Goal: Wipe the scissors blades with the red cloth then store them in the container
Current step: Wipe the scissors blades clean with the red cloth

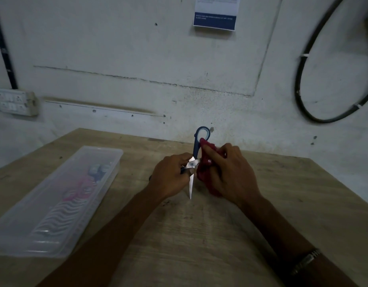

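Observation:
Blue-handled scissors (196, 149) stand nearly upright over the middle of the wooden table (199, 235), one handle loop up, a silver blade pointing down toward me. My left hand (170, 177) grips them around the pivot. My right hand (230, 175) holds a bunched red cloth (203, 168) pressed against the right side of the scissors, forefinger stretched along the cloth. The second blade and lower handle are hidden by fingers and cloth. A clear plastic container (55, 204) with its lid on lies at the left.
Through the container's lid I see pink and grey items. A switch board (15, 101) is fixed to the wall at the left, a black cable loop (303, 79) hangs at the right, and a paper notice (215, 12) is above.

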`<state>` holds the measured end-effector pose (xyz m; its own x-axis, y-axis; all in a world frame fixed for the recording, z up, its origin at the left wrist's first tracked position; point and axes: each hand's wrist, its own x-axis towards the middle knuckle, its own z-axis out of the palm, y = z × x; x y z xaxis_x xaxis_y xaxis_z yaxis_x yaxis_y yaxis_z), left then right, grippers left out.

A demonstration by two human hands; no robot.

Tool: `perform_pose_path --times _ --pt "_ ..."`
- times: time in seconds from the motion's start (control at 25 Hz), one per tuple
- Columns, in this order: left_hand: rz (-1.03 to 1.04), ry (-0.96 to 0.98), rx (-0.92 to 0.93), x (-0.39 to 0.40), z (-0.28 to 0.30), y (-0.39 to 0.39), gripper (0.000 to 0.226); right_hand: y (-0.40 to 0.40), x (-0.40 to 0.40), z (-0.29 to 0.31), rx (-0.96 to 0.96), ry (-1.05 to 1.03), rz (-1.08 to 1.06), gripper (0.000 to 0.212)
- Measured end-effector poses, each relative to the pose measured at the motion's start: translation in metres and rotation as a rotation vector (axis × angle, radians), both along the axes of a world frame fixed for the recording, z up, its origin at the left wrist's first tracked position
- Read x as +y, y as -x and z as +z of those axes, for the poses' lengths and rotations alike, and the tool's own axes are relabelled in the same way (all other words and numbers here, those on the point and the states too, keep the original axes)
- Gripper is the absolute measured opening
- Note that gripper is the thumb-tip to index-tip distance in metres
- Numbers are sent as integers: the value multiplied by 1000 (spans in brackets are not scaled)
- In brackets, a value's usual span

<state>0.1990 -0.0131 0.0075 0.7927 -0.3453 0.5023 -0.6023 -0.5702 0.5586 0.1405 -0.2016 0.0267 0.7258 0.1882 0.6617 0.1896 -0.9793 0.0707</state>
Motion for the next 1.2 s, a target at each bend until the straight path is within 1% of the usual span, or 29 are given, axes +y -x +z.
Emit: perform_pose_path --times 0.08,0.2,0.24,0.4,0.56,0.6,0.72,0.84,0.92,1.0,1.08,1.2 --pt "-17 8 2 -1 -1 0 21 1 4 -1 -26 -54 -11 61" --pt "-24 55 12 0 0 4 27 6 18 -13 60 67 8 64" --pt "-20 58 17 0 0 5 30 5 18 -13 57 86 -3 64" --pt "2 17 3 -3 -2 4 29 -1 12 -2 -32 -63 -59 70" --pt "31 7 -3 -9 -1 8 25 -6 6 -1 -35 -95 -123 83" --pt "41 -3 -4 -9 0 9 26 -7 6 0 -42 -85 -119 82" --pt "36 -31 -37 -7 2 11 28 -5 10 8 -94 -75 -82 72" --pt "56 -81 -59 -5 4 13 33 0 16 11 -119 -84 -53 72" --pt "56 -107 -76 -4 5 16 38 2 23 6 -67 -21 -32 71" --pt "58 -105 -82 -2 6 17 41 4 27 -5 26 41 -16 68" --pt "71 -62 -64 1 6 15 38 3 26 -10 77 15 6 63" --pt "72 -49 -75 0 7 16 39 7 20 -6 46 -88 46 58"
